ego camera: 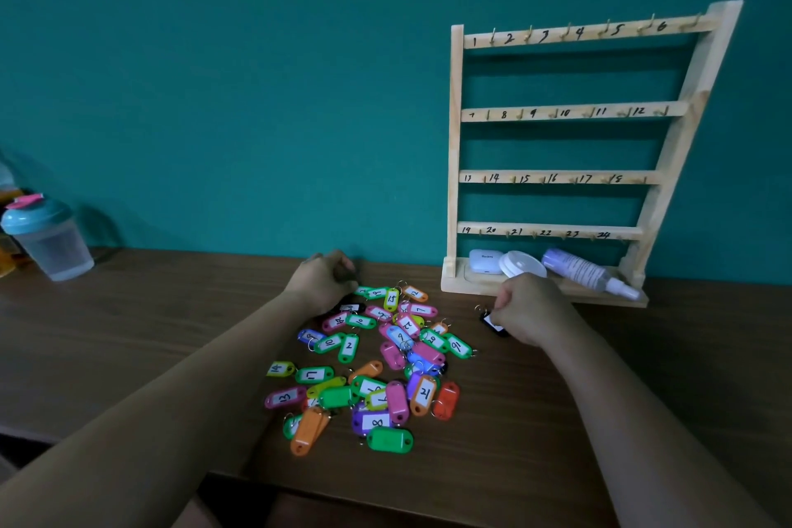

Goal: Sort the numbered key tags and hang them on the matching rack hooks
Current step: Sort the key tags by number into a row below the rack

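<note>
1. Nearest us, our key tags (pixel 364 373) lie heaped on the table (pixel 128 334), many with numbers upward, which lets us read and sort them.
2. Our right hand (pixel 529 311) pinches a black tag (pixel 493 324) apart from the heap, near the foot of the rack (pixel 557 177), probably to read it before hanging.
3. Our left hand (pixel 321 281) curls at the heap's far edge; whether it grips anything we cannot tell.
4. Nothing hangs on the rack yet, so we judge the sorting barely begun.

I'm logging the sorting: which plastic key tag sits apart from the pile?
The black key tag with a white label, pinched by the right hand beside the wooden rack's base; all other tags lie heaped left of it.
</note>
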### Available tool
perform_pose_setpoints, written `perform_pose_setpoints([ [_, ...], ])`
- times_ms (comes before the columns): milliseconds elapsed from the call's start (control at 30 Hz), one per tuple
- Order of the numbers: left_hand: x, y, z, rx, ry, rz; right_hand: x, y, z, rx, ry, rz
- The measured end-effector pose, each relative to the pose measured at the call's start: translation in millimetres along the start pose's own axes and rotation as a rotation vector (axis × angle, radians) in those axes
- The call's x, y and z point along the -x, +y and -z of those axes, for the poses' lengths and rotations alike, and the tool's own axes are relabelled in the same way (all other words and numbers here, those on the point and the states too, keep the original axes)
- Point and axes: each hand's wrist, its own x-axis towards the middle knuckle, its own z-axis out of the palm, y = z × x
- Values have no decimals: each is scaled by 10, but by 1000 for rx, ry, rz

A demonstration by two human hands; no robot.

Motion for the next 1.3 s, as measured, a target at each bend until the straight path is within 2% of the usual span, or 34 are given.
perform_pose_setpoints([
  [133,-69,-156,-3,25,37,66,-2,9,-13,24,16,15],
  [367,87,-172,115,25,166,-5,11,-100,-95,-39,141,128],
  [600,557,-40,125,49,220,-147,89,-254,-215,-149,74,271],
  [900,1155,-192,189,12,318,-189,161,-420,-427,-200,13,422],
  [1300,1095,20,146,-98,110,-281,261,-556,-584,-169,56,482],
])
